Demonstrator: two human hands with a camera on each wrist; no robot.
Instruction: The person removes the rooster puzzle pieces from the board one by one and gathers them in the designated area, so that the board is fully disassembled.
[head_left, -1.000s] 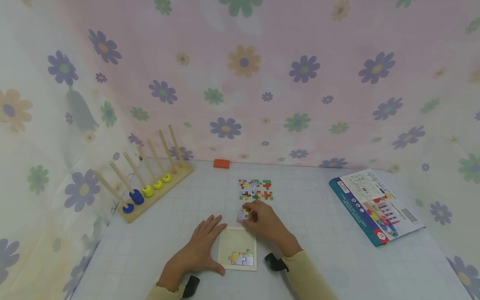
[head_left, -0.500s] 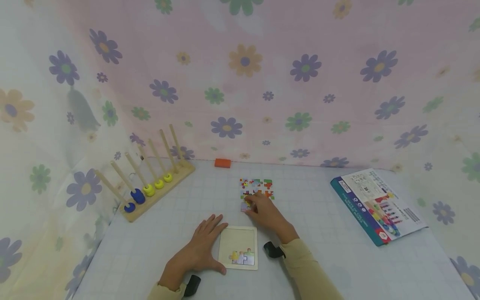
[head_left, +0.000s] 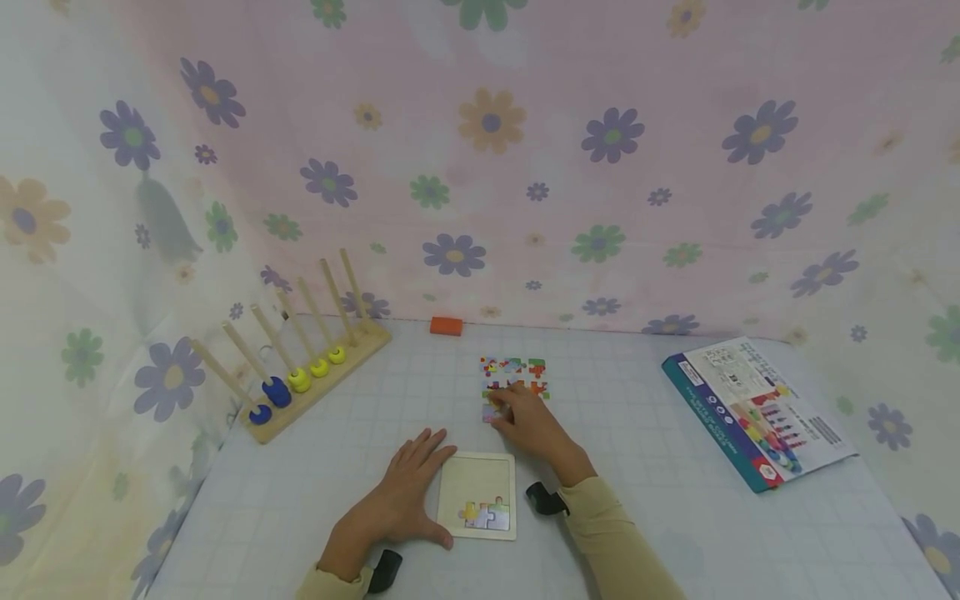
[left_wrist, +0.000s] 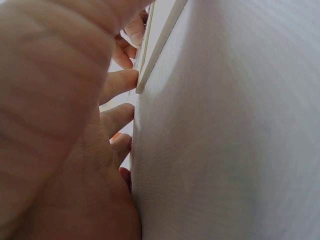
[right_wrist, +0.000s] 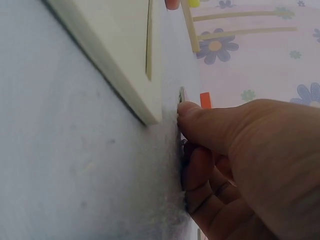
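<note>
My left hand lies with spread fingers against the left side of a square wooden puzzle tray. Its index finger and thumb touch the tray's left corners. Joined jigsaw pieces fill the tray's lower right part. Beyond the tray, my right hand pinches a jigsaw piece between thumb and fingers, low at the table, at the near left of several loose colourful pieces set in rows. In the right wrist view, the held piece shows only as a thin edge; the fingers hide part of the rows.
On the left stands a wooden peg rack with blue and yellow rings on several of its pegs. An orange block lies at the back edge by the flowered cloth. A flat printed box lies on the right.
My right hand has moved away from the tray with the piece, up to the near left of the rows, and has barely moved in the last half second. The left hand stays put.
</note>
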